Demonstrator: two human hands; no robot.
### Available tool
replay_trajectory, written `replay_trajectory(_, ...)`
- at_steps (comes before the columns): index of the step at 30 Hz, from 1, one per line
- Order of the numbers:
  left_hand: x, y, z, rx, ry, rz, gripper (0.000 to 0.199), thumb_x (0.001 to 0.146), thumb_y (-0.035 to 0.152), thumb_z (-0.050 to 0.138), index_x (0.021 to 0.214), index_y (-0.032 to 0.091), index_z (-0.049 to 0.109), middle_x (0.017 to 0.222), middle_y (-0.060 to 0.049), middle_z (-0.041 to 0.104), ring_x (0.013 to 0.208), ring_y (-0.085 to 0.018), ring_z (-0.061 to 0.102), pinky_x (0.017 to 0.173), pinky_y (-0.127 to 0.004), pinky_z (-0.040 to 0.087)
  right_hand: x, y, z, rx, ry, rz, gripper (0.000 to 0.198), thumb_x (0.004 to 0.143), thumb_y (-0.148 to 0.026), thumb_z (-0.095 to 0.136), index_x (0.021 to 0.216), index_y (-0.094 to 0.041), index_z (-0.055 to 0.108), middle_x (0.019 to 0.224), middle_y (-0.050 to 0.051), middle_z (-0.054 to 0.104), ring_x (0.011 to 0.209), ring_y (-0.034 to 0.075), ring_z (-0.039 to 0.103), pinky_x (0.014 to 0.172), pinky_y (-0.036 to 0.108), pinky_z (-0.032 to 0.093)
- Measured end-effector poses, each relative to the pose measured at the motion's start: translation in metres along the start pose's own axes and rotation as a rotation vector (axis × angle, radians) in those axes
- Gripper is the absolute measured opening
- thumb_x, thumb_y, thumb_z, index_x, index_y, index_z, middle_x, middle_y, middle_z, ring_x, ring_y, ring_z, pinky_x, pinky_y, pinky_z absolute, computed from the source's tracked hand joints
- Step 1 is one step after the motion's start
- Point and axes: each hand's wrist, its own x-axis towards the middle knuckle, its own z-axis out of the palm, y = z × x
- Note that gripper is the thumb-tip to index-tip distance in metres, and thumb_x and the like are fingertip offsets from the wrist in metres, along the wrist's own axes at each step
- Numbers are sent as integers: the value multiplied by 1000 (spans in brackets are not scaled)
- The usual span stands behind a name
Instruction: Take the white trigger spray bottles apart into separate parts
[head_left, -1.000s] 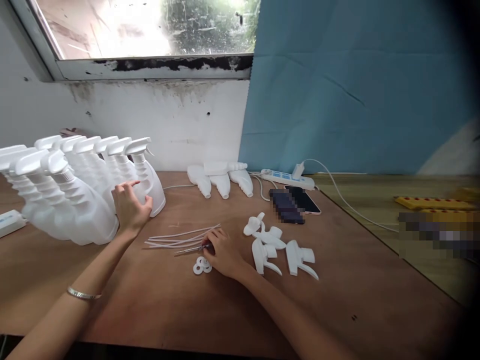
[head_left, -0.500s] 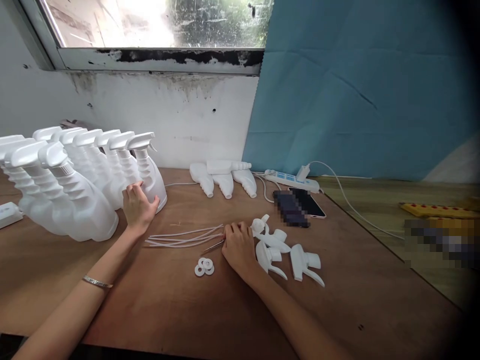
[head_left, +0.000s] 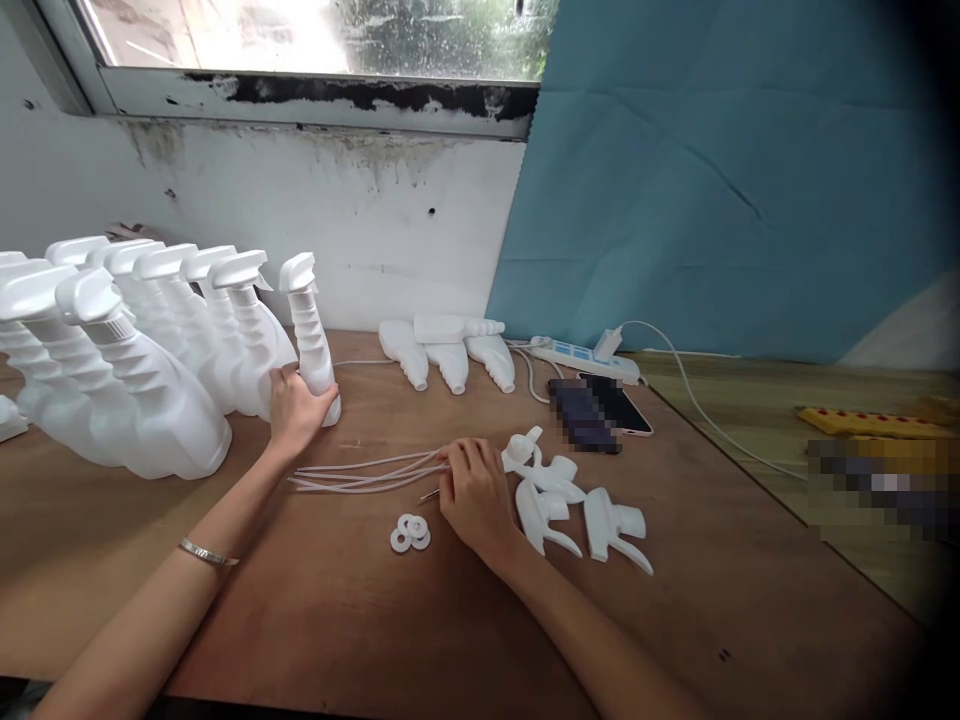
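Note:
My left hand (head_left: 298, 408) is closed round the lower part of a white spray bottle (head_left: 310, 340). The bottle stands upright, turned edge-on, at the right end of the rows. My right hand (head_left: 474, 492) rests on the table, fingers curled over the right ends of several thin white tubes (head_left: 367, 472). A thin pointed metal tool (head_left: 429, 495) sticks out from under its fingers; the rest is hidden. Left of that hand lie several white washers (head_left: 410, 533). To its right are loose white trigger spray heads (head_left: 615, 525).
Upright spray bottles (head_left: 161, 400) fill the left side. Several capless white bottles (head_left: 450, 350) lie near the wall. Behind the spray heads are a power strip (head_left: 585, 360) with a cable and two phones (head_left: 585, 415). A blue cloth (head_left: 712, 200) hangs at the back right.
My left hand has moved right with the end spray bottle, which has turned edge-on and come apart from the row. Less of the metal tool shows under my right hand.

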Motion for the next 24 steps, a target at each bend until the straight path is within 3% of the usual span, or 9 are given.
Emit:
replay_trajectory(4, -14, 19, -3, -9, -124, 64, 47, 64, 39, 61, 100, 12, 50, 98, -12, 50, 87, -29, 56, 74, -40, 46, -2, -4, 1, 148, 56, -20, 21, 74, -6, 43, 90, -16, 52, 93, 8, 55, 91, 24, 46, 82, 37, 37)
replay_trajectory(8, -44, 36, -14, 36, -121, 332, 39, 68, 32, 59, 101, 14, 48, 97, -10, 52, 84, -25, 56, 63, -32, 46, -1, -3, 1, 386, 161, 31, 34, 80, -23, 49, 112, -14, 42, 110, 12, 50, 103, 23, 46, 90, 39, 38)
replay_trajectory(11, -65, 37, -20, 117, -73, 539, 37, 68, 25, 58, 102, 14, 49, 97, -12, 54, 86, -26, 54, 61, -30, 45, 1, -1, 0, 585, 138, 152, 52, 78, -34, 56, 122, -17, 33, 122, 12, 44, 110, 23, 45, 94, 41, 37)
replay_trajectory(18, -83, 20, -23, 146, 21, 864, 39, 76, 25, 53, 113, 17, 45, 110, -14, 58, 92, -26, 53, 74, -35, 39, 1, -5, -10, 1005, 193, 290, 46, 73, -43, 57, 111, -20, 46, 105, 8, 55, 102, 23, 52, 89, 40, 41)
replay_trajectory(24, -84, 15, -27, 78, 48, 998, 38, 83, 25, 44, 120, 19, 44, 114, -11, 60, 98, -22, 56, 84, -34, 31, 1, -1, -11, 930, 523, 542, 33, 68, -44, 63, 89, -20, 55, 90, 5, 61, 87, 23, 56, 82, 40, 44)
